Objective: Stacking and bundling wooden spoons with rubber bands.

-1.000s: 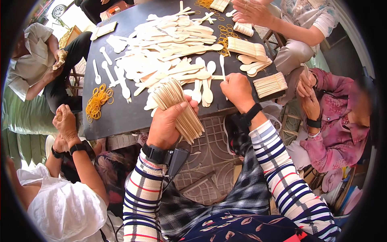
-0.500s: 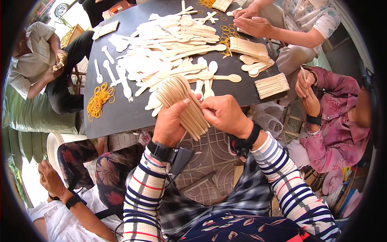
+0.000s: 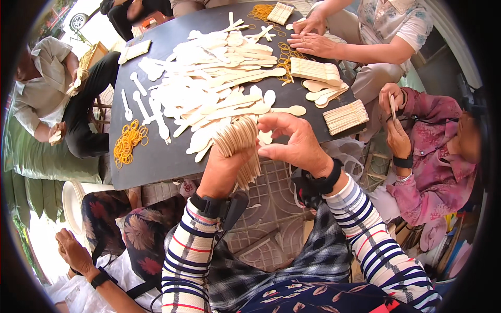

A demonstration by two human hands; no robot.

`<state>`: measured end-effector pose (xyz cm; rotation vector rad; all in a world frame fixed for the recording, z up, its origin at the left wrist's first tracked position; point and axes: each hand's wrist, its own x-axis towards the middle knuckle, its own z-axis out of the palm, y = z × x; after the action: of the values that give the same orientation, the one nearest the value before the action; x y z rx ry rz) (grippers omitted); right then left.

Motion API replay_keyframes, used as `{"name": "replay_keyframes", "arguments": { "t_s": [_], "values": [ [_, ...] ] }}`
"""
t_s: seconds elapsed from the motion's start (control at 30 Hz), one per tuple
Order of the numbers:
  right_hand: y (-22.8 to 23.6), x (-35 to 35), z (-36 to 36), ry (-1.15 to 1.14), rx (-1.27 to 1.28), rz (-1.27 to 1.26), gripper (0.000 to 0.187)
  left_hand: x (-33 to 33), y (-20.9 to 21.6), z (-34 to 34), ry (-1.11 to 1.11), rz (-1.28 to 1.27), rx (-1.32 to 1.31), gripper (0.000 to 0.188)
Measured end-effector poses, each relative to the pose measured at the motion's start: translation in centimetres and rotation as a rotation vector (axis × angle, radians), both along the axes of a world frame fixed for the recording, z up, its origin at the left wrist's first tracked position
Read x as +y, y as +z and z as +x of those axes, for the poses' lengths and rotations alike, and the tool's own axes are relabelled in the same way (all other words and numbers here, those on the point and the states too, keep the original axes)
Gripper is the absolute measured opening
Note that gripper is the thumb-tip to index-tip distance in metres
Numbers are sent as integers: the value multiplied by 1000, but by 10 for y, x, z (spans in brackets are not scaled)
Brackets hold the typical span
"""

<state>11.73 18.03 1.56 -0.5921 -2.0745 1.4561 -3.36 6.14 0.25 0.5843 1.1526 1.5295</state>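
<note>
- A dark table (image 3: pixel 169 161) spread from nine to two o'clock of the view, with a pile of loose wooden spoons (image 3: pixel 209 73) towards twelve and rubber bands (image 3: pixel 129 143) at nine.
- Near the centre, the left hand (image 3: pixel 224 169) was wrapped firmly around a bundle of wooden spoons (image 3: pixel 237 140); I saw no band on it, so a looser grip could let pieces slide out.
- Its lower ends pointed to five o'clock, over the paved floor (image 3: pixel 263 219), where dropped pieces would probably fall.
- The right hand (image 3: pixel 296 140), at the bundle's three o'clock, had parted fingers and seemed empty; I could not tell whether it touched. An uneven push could disorder the bundle.
- A single spoon (image 3: pixel 296 110) lay at this hand's twelve o'clock; a careless knuckle could sweep it away.
</note>
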Motion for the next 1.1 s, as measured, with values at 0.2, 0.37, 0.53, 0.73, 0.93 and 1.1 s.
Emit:
{"name": "replay_keyframes", "arguments": {
  "t_s": [0.2,0.37,0.53,0.73,0.93,1.1],
  "values": [
    [4,-4,-6,426,221,-411,58,-1,-6,23,-386,135,353,22],
    [8,-7,0,407,191,-475,30,0,-6,28,-394,121,320,19],
    [15,0,3,469,203,-451,40,5,-2,27,-410,117,336,23],
    [14,-6,0,473,95,-263,35,-6,-1,33,-302,209,515,34],
    [19,-20,0,446,92,-420,22,-15,-3,37,-434,104,222,20],
    [18,-34,15,407,50,-430,20,-28,1,49,-532,30,109,20]
  ]
}}
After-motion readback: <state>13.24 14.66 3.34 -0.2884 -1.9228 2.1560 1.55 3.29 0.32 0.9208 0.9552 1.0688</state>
